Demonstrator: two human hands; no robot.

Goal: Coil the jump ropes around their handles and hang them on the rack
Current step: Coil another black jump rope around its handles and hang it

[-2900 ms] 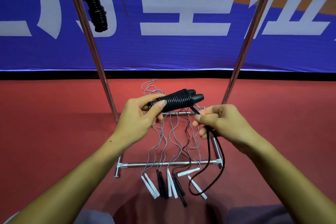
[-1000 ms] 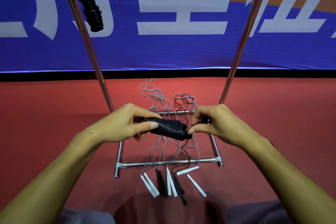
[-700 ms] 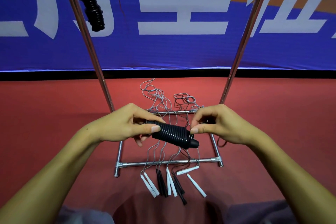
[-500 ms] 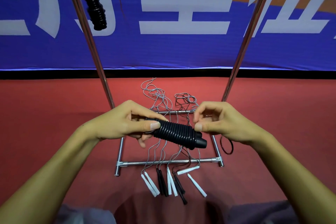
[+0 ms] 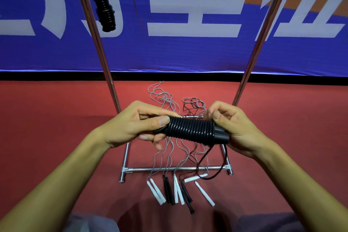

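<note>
Between my hands lies a black jump rope (image 5: 190,130), coiled tightly round its two handles into a ribbed bundle. My left hand (image 5: 139,126) grips the bundle's left end, thumb on top. My right hand (image 5: 231,128) holds the right end, where the handle tips stick out, and its fingers pinch at the rope there. A loose loop of black rope (image 5: 216,165) hangs below the right end. Another coiled black rope (image 5: 103,5) hangs at the top left of the metal rack (image 5: 261,39).
Several uncoiled ropes with white and black handles (image 5: 177,192) lie on the red floor across the rack's base bar (image 5: 143,169). Their thin cords tangle behind my hands. The rack's two slanted poles rise at left and right before a blue banner.
The long free rope has been wound onto the handles. The bundle has turned level and my right hand has come onto its right end; a short loop hangs down again.
</note>
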